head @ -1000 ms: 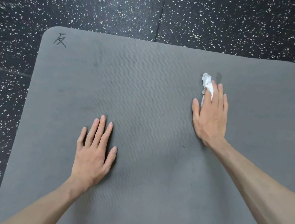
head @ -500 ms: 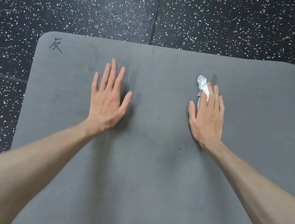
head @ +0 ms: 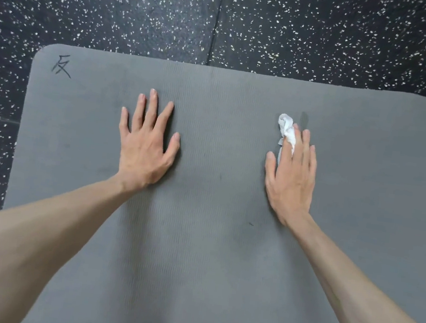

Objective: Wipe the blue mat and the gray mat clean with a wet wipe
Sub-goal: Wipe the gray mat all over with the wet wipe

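Observation:
The gray mat (head: 210, 241) fills most of the view, with a black handwritten mark (head: 62, 65) in its far left corner. My left hand (head: 145, 143) lies flat on the mat, palm down, fingers spread, holding nothing. My right hand (head: 292, 173) presses flat on the mat to the right, fingers together. A crumpled white wet wipe (head: 287, 129) is pinned under its fingers and sticks out past the fingertips. A small dark smudge (head: 304, 117) sits on the mat just beyond the wipe. The blue mat is not in view.
Black rubber floor (head: 144, 10) with white speckles surrounds the mat at the far side and left. A floor seam (head: 218, 19) runs away from the mat's far edge. A tiny dark speck (head: 251, 223) lies on the mat near my right wrist.
My left hand slid forward from the near left of the mat to level with my right hand. The right hand and wipe stayed almost in place.

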